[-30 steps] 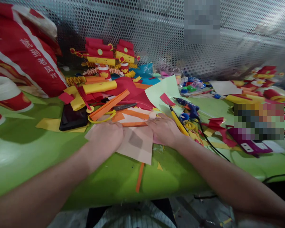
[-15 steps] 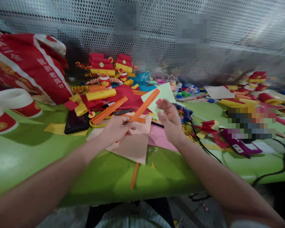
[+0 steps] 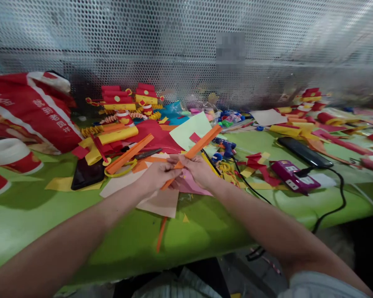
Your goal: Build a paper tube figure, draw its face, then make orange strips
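An orange paper strip (image 3: pixel 202 142) runs slantwise through both hands, its long end rising to the upper right. My left hand (image 3: pixel 160 176) pinches the strip near its lower end. Close beside it, my right hand (image 3: pixel 197 167) grips the strip's middle with thumb and fingers. Beneath the hands lie a light pinkish sheet (image 3: pixel 161 203) and a pink sheet (image 3: pixel 194 185). Behind them is a pale green sheet (image 3: pixel 186 130) with a small red piece (image 3: pixel 194 137) on it. Scissors (image 3: pixel 148 153) and more folded orange strips (image 3: pixel 132 153) lie left of the hands.
At left are a phone (image 3: pixel 88 171), paper cups (image 3: pixel 15 157) and a red bag (image 3: pixel 40 111). Red-and-yellow paper figures (image 3: pixel 118 101) stand at the back. A glue gun (image 3: pixel 224 147), a purple power strip (image 3: pixel 294 176) with black cord and another phone (image 3: pixel 304 152) lie right.
My right hand has moved left and down onto the orange strip, joining my left hand. The camera view has shifted, so the table's things appear further left.
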The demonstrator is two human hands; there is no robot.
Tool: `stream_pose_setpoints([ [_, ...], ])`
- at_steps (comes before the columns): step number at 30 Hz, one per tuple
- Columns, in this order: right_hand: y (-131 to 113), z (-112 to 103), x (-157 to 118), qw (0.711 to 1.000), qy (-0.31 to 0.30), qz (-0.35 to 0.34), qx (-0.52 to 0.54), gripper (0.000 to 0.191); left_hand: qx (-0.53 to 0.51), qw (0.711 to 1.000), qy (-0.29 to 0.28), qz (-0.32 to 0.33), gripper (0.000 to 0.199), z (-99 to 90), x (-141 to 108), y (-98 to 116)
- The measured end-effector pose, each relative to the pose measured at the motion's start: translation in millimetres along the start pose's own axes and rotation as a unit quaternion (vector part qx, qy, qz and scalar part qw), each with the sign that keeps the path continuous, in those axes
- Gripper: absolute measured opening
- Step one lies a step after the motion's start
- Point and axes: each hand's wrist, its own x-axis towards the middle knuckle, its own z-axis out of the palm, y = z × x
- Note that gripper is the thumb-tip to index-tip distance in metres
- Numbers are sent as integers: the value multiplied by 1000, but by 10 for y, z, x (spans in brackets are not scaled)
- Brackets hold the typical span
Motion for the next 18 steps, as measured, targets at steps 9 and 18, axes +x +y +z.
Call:
stream_pose_setpoints([
  [9,8,-63,62,999,45,-20,0,39,30,999,-7,-41,34,-95,-69,-61],
  [18,41,-13,31,999,23,42,26,31,-92,993,-76,-20,41,-136,-50,-67],
])
